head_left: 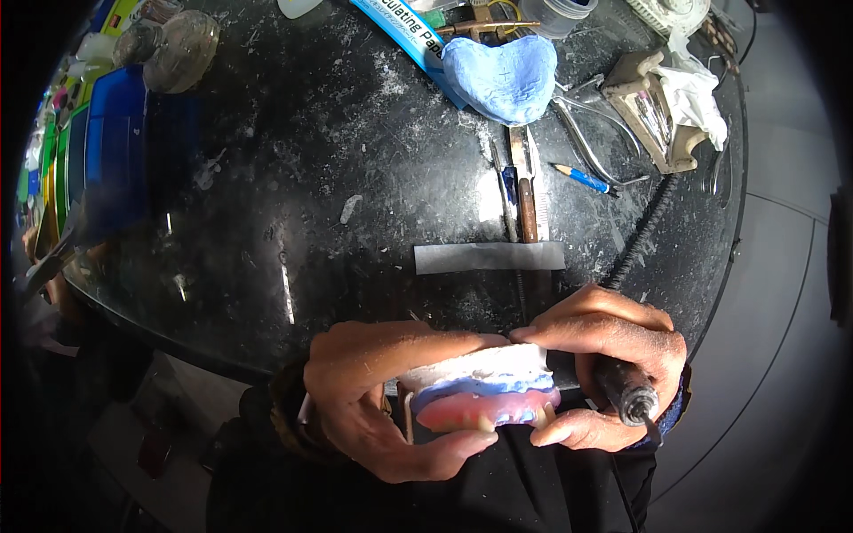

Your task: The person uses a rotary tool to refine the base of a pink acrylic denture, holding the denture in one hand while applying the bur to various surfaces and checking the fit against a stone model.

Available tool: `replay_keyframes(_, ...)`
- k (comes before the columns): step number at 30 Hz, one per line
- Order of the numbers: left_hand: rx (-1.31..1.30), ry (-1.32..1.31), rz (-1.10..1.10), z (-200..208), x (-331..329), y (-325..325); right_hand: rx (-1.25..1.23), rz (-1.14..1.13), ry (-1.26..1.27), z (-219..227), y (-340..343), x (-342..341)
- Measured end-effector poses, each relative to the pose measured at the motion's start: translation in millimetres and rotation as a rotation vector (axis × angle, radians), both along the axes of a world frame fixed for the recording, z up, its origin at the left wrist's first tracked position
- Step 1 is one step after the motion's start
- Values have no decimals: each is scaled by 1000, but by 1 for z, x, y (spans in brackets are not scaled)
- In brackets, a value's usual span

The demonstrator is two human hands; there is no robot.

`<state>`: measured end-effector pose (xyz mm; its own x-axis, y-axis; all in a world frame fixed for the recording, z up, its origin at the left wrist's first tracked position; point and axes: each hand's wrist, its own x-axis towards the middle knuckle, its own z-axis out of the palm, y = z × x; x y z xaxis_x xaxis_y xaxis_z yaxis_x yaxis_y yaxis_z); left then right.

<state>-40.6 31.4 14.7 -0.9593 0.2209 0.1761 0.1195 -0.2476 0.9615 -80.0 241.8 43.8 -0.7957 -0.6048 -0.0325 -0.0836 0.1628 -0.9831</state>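
Observation:
Close to me, a pink denture [458,410] with pale teeth sits on a dental cast [484,366] of white and blue plaster. My left hand [360,360] grips its left side, fingers along the top and thumb at the teeth below. On the other side, my right hand [613,333] pinches the cast and denture between fingertips and thumb. The same hand also holds a dark rotary handpiece [633,398] in its palm, tip pointing down to the right. A strip of greyish paper [489,257] lies on the table just beyond my hands.
A light-blue plaster piece [502,78] rests at the back beside a blue paper packet [404,40]. Before it lie a wooden-handled knife [528,209], a blue pencil [582,178] and metal pliers [591,147]. A coiled cord [644,231] crosses the right side; a blue container [115,142] stands left.

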Motion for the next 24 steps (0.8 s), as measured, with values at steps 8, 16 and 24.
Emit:
replay_keyframes(8, -79, -40, -53, 6, -2, -5, -8, -6, 9, -2, -3, -2)
replay_keyframes(16, -46, 96, 14, 5, -6, -1, -51, 6, -35, -1, -1, -4)
replay_keyframes(24, 64, 94, 33, -5, 2, 0, -87, -10, -106, -5, -4, -3)
